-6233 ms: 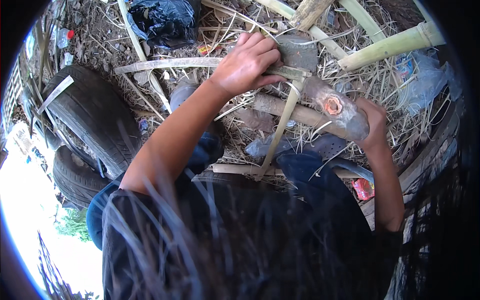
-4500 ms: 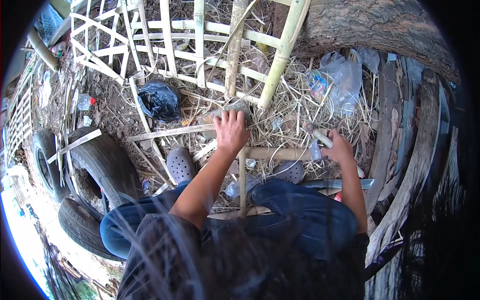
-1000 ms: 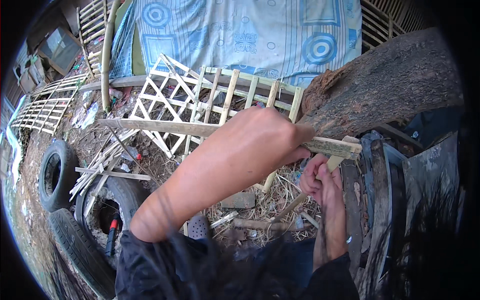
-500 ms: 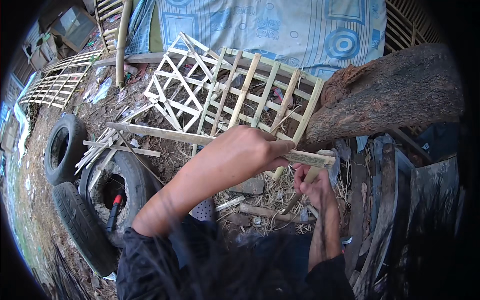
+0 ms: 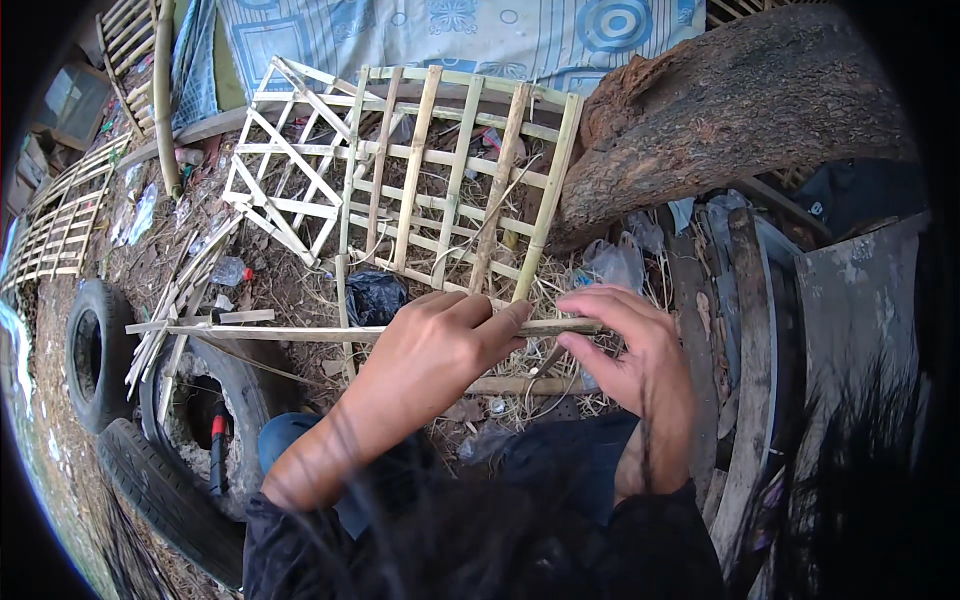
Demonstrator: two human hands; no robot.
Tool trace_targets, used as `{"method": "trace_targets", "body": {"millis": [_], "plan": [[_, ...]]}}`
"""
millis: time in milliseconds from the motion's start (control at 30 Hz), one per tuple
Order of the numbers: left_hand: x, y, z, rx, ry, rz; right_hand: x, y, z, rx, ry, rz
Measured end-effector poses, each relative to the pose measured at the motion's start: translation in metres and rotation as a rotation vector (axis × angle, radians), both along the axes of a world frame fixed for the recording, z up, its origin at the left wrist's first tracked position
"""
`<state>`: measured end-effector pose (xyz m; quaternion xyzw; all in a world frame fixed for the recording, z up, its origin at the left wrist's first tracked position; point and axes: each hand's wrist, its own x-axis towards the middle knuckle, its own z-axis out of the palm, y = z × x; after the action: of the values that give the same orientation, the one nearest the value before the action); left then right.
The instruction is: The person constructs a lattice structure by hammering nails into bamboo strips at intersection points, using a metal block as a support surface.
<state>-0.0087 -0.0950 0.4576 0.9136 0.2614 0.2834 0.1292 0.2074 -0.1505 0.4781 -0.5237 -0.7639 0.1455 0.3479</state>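
A long, flat bamboo strip (image 5: 290, 333) lies nearly level across the view in front of me. My left hand (image 5: 440, 340) is closed around it toward its right end, thumb and fingers pressed on it. At that right end, my right hand (image 5: 640, 350) is open, with thumb below and fingers above the strip; whether they touch it is unclear. Just below the strip, a short brownish piece (image 5: 548, 360) shows, its kind unclear. Beyond my hands stands a bamboo lattice panel (image 5: 405, 200) of crossed slats, its left part set at slanting angles.
Old tires (image 5: 215, 400) lie at left, one with a red-and-black handled tool (image 5: 218, 440) in it. Beside them is a pile of thin bamboo slats (image 5: 185, 290). A thick tree trunk (image 5: 740, 120) slants across the right, above weathered boards (image 5: 750, 330). A black plastic bag (image 5: 375, 298) lies by the panel.
The strip has swung from slanting to nearly level. My right hand has gone from curled fingers below the strip to open around its end. The whole view has shifted.
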Motion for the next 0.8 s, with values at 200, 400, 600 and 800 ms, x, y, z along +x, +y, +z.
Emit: {"method": "trace_targets", "body": {"millis": [200,400,600,800], "plan": [[-0.007,-0.018,0.006,0.008,0.012,0.016,-0.002,-0.014,0.010,0.002,-0.101,-0.027],[-0.009,-0.032,0.014,0.004,0.030,0.028,0.010,-0.054,0.053,0.047,0.013,0.196],[0.003,-0.034,0.001,-0.040,0.021,0.118,0.000,-0.053,0.022,-0.043,-0.074,0.132],[-0.005,-0.025,0.005,-0.043,0.043,0.094,-0.007,-0.051,0.014,-0.018,-0.027,0.060]]}}
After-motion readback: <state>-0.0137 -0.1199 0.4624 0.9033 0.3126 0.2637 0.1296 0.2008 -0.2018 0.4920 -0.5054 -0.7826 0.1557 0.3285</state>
